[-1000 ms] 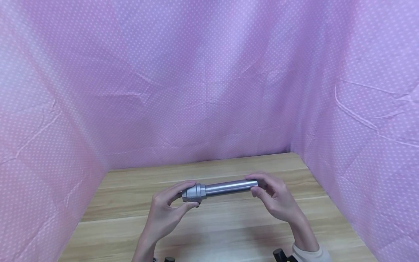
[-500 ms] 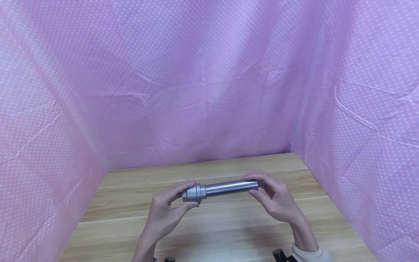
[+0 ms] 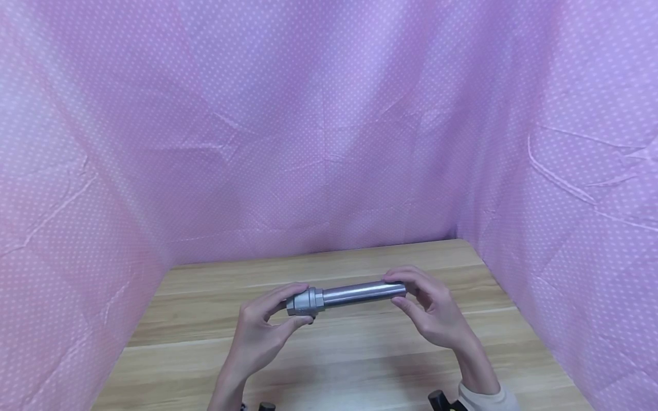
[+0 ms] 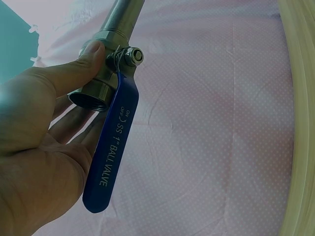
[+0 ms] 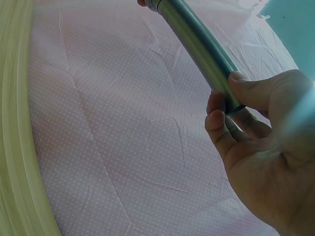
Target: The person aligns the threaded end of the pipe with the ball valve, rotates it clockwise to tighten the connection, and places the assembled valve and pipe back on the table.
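Observation:
My left hand [image 3: 259,331] pinches a steel ball valve [image 3: 304,302] between thumb and fingers. In the left wrist view its blue lever handle [image 4: 110,152] points back toward the palm, lettered "SS 1" BALL VALVE", and the valve's open threaded end faces the wrist. A smooth steel pipe [image 3: 362,293] runs straight out of the valve's other end, to the right and slightly upward. At the pipe's free end my right hand [image 3: 437,314] holds it, thumb on the near side and fingers on the far side. Valve and pipe are held above the table, nearly level.
Below lies a light wood-grain table [image 3: 349,365]. Pink dotted cloth [image 3: 319,142] hangs behind it and along both sides. Black wrist-camera mounts [image 3: 438,399] show at the lower edge of the head view.
The right thumb has shifted slightly left along the pipe from its place one second ago. The valve, the pipe and the left hand look the same.

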The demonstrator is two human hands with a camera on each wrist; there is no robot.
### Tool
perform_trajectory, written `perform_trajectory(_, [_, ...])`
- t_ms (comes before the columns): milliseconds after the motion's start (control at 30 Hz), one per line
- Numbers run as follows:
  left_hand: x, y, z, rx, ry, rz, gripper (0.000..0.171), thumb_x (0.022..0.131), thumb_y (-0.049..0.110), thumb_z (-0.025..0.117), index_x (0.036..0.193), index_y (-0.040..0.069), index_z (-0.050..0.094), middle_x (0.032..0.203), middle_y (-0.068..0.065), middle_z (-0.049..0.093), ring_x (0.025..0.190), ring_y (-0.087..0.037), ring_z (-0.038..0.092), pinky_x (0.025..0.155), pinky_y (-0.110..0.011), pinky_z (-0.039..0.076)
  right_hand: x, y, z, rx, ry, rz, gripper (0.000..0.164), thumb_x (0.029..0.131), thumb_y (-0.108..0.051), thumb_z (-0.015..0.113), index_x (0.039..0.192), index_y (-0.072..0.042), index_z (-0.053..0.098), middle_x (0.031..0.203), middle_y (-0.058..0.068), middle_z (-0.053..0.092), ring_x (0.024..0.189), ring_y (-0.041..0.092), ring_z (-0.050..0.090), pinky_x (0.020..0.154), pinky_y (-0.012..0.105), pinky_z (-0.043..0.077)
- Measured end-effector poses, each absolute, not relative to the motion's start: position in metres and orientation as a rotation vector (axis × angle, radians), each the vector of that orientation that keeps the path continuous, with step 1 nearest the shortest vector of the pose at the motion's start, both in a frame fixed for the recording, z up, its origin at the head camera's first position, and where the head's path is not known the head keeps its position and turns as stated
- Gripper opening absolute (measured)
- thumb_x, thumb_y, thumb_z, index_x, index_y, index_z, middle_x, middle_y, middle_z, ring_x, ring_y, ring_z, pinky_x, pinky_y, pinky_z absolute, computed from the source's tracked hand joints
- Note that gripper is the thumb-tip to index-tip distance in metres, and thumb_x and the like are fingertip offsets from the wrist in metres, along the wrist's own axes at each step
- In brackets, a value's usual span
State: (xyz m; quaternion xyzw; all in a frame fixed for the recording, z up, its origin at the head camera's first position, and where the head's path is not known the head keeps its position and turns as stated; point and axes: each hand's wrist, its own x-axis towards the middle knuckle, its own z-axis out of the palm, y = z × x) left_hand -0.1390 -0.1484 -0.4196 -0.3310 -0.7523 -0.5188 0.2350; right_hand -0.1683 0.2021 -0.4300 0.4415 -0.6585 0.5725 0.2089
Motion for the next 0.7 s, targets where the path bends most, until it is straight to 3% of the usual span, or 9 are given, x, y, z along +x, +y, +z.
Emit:
perform_trajectory(267, [-0.1381, -0.1481, -0.4205, -0.875, -2.097, -1.439, 0.062, 0.079, -0.011, 0.097, 0.136, 0.004, 0.078, 0.133, -0.021, 0.082, 0.125, -0.008, 0.077, 0.11, -0.024, 0.067, -0.1679, 0.2039, -0.4307, 1.213, -1.85, 1.55, 0.052, 0.088, 0.031, 0.071, 0.136, 0.01, 0.069, 0.127, 0.02, 0.074, 0.097, 0.011, 0.067, 0.063, 0.024, 0.06])
perform_trajectory(700, [-0.1391, -0.1479, -0.4192, -0.917, -2.048, -1.412, 0.061, 0.08, -0.011, 0.097, 0.136, 0.002, 0.078, 0.131, -0.022, 0.082, 0.123, -0.009, 0.079, 0.108, -0.021, 0.068, -0.1669, 0.2061, -0.4326, 1.162, -1.91, 1.52, 0.054, 0.085, 0.034, 0.07, 0.133, 0.007, 0.071, 0.12, 0.016, 0.075, 0.084, 0.011, 0.066, 0.063, 0.021, 0.062])
